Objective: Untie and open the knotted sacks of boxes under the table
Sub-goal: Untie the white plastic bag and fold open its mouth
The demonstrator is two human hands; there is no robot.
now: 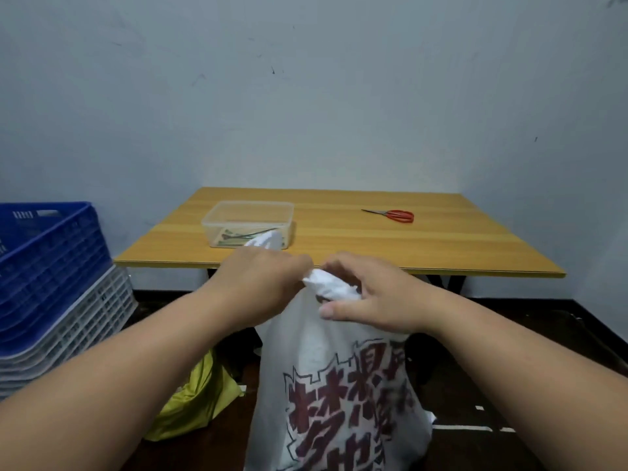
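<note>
- White sack [326, 385] with dark red printed characters stands on the dark floor [509, 447] in front of the wooden surface [373, 239], held up at its neck.
- Knot [328, 283] of bunched white plastic sits at the top of the sack, between the two hands.
- Left hand [258, 283]: fingers curled closed on the left side of the knot; a loose end of white plastic [266, 240] sticks up behind the knuckles.
- Right hand [370, 294]: fingers [334, 265] arched over the knot from above, thumb [336, 309] pressed just below it, pinching the bunched plastic.
- Yellow-green bag [193, 402] lies on the floor, left of the sack.
- On the surface: clear plastic container [248, 220] at left, red-handled scissors [394, 215] at right, well apart.
- Stacked blue crate [44, 260] over grey crates [85, 321] at far left.
</note>
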